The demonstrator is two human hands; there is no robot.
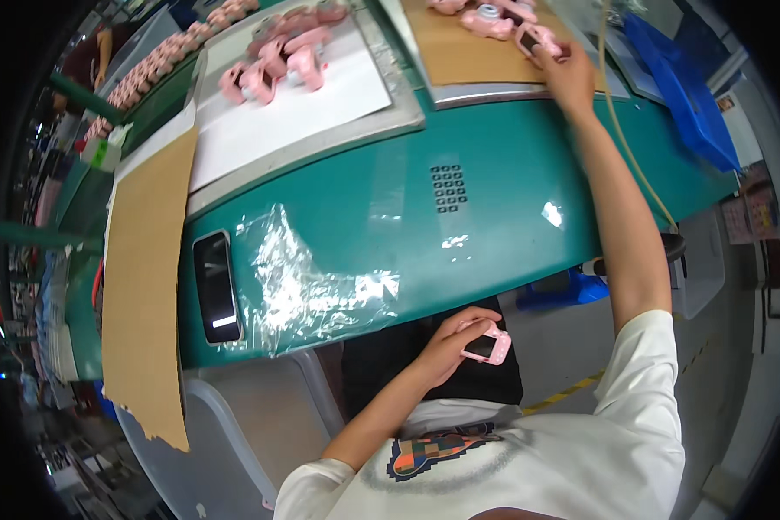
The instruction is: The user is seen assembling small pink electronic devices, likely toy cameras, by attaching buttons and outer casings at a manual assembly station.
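Observation:
My left hand is closed round a small pink camera, in front of my body just off the table's near edge; its dark screen and buttons face up. At the far right my right arm is stretched out over the table. The right hand has its fingers closed on another pink camera, at the edge of a brown cardboard sheet. Beside it on the sheet lie several more pink cameras, one with its round lens up.
More pink cameras sit on a white board at the far left, with a long row beyond. A phone, clear plastic film and a cardboard strip lie on the green table. A blue tray stands right; a cable hangs nearby.

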